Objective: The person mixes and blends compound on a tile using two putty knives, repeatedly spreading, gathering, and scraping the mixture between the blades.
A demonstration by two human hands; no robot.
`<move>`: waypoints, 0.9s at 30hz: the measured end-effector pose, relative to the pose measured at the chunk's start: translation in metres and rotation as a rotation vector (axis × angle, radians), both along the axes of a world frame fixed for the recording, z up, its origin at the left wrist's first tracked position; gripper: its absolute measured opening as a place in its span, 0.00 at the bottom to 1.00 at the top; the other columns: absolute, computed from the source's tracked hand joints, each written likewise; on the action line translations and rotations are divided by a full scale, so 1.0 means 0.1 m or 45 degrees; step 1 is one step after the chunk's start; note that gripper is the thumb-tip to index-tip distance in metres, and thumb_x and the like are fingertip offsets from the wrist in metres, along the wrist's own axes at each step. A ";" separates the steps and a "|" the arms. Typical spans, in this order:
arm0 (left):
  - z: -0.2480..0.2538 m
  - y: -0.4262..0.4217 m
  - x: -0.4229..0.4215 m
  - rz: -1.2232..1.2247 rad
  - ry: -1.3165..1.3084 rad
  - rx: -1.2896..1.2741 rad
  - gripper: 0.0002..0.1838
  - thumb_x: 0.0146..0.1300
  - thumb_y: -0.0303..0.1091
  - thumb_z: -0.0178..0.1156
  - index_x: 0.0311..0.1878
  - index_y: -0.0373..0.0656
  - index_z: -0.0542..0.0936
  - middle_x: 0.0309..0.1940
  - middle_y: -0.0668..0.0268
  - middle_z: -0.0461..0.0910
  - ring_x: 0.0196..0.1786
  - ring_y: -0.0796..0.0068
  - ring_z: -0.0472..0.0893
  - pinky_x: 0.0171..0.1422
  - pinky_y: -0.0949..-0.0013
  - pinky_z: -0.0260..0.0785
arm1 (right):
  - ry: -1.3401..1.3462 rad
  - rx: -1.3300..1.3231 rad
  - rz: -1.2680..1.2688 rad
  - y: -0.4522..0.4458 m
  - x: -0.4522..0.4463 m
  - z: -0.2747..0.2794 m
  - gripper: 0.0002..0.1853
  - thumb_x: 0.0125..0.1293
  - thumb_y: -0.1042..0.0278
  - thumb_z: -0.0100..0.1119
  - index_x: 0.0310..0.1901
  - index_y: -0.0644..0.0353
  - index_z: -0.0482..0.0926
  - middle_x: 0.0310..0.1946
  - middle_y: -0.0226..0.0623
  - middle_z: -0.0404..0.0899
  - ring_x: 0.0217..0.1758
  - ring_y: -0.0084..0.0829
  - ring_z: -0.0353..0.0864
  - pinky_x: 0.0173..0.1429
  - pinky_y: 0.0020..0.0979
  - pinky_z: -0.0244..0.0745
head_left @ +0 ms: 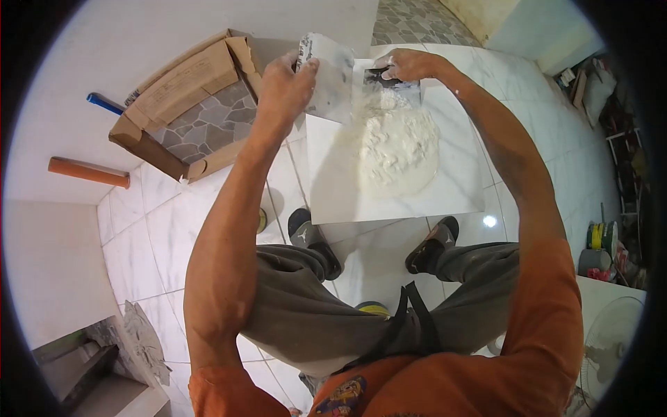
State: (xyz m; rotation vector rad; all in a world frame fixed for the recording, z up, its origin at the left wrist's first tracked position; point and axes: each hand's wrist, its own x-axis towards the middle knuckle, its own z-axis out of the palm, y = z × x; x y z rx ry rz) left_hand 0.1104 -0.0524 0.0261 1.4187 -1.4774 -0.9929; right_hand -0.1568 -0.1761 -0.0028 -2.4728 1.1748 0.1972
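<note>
Fingers wrapped round its top edge, my left hand holds a whitish plastic bag above the back left of a white marbled board. My right hand grips a dark flat scraper beside the bag, over the board's back edge. A wet, lumpy cream-white paste spreads across the middle of the board, with drier white powder just below the scraper. White residue marks the fingers of both hands.
An open cardboard box with stone-patterned tiles stands at the left, near an orange tube and a blue tube. My feet are at the board's near edge. A fan and cluttered shelves are at the right.
</note>
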 end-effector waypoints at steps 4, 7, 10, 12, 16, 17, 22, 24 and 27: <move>-0.07 -0.04 0.05 0.048 0.053 -0.063 0.19 0.68 0.38 0.57 0.52 0.32 0.78 0.37 0.62 0.82 0.36 0.78 0.77 0.40 0.73 0.70 | -0.042 -0.213 0.041 0.63 -0.05 0.15 0.18 0.64 0.69 0.55 0.57 0.59 0.78 0.58 0.43 0.75 0.62 0.46 0.72 0.65 0.38 0.68; -0.12 -0.08 0.09 0.077 0.077 -0.098 0.19 0.68 0.38 0.57 0.53 0.31 0.77 0.38 0.62 0.81 0.37 0.78 0.77 0.41 0.73 0.71 | 0.058 -0.501 0.380 1.08 -0.22 -0.06 0.19 0.51 0.81 0.59 0.47 0.56 0.80 0.48 0.35 0.79 0.53 0.39 0.76 0.59 0.35 0.73; -0.17 -0.12 0.15 0.107 0.050 -0.139 0.20 0.69 0.38 0.57 0.54 0.30 0.77 0.40 0.62 0.81 0.38 0.78 0.78 0.42 0.73 0.71 | -0.054 -0.597 0.431 1.20 -0.35 0.08 0.19 0.52 0.81 0.55 0.46 0.55 0.80 0.43 0.34 0.78 0.51 0.39 0.76 0.58 0.39 0.73; -0.14 -0.08 0.18 0.130 -0.061 -0.153 0.20 0.69 0.38 0.56 0.55 0.30 0.76 0.41 0.62 0.82 0.38 0.77 0.78 0.43 0.73 0.72 | -0.055 -0.625 0.258 1.12 -0.42 0.15 0.19 0.58 0.79 0.50 0.51 0.55 0.79 0.46 0.38 0.79 0.52 0.42 0.76 0.58 0.40 0.72; -0.06 0.00 0.15 0.113 0.122 -0.154 0.17 0.66 0.38 0.56 0.47 0.31 0.79 0.27 0.64 0.79 0.30 0.80 0.73 0.36 0.72 0.68 | 0.004 -0.499 -0.226 0.58 -0.52 0.21 0.19 0.66 0.68 0.47 0.57 0.61 0.75 0.52 0.53 0.77 0.60 0.49 0.73 0.61 0.42 0.69; -0.07 0.00 0.14 0.099 0.169 -0.154 0.17 0.67 0.37 0.56 0.47 0.31 0.79 0.27 0.65 0.79 0.30 0.81 0.73 0.36 0.73 0.67 | -0.013 -0.485 -0.290 0.40 -0.59 0.10 0.20 0.66 0.66 0.48 0.57 0.62 0.75 0.53 0.55 0.76 0.61 0.50 0.72 0.62 0.42 0.68; 0.04 0.05 0.13 0.052 0.313 -0.065 0.20 0.69 0.37 0.56 0.55 0.30 0.76 0.41 0.61 0.80 0.42 0.76 0.77 0.49 0.71 0.69 | 0.166 -0.403 -0.350 -0.58 -0.74 -0.51 0.26 0.63 0.58 0.51 0.59 0.66 0.73 0.55 0.58 0.74 0.62 0.50 0.71 0.66 0.40 0.65; 0.02 0.04 0.15 0.100 0.308 -0.131 0.15 0.68 0.34 0.55 0.50 0.31 0.78 0.33 0.66 0.80 0.32 0.81 0.74 0.37 0.74 0.68 | 0.204 -0.346 -0.322 -0.76 -0.62 -0.64 0.28 0.62 0.57 0.52 0.60 0.65 0.73 0.56 0.57 0.74 0.62 0.49 0.71 0.66 0.39 0.65; 0.05 0.04 0.14 0.174 0.446 -0.167 0.17 0.68 0.35 0.55 0.51 0.29 0.77 0.37 0.62 0.81 0.36 0.79 0.77 0.41 0.73 0.70 | -0.145 -0.223 -0.257 -0.48 -0.04 -0.44 0.23 0.64 0.59 0.55 0.51 0.72 0.76 0.51 0.60 0.76 0.53 0.53 0.76 0.61 0.42 0.69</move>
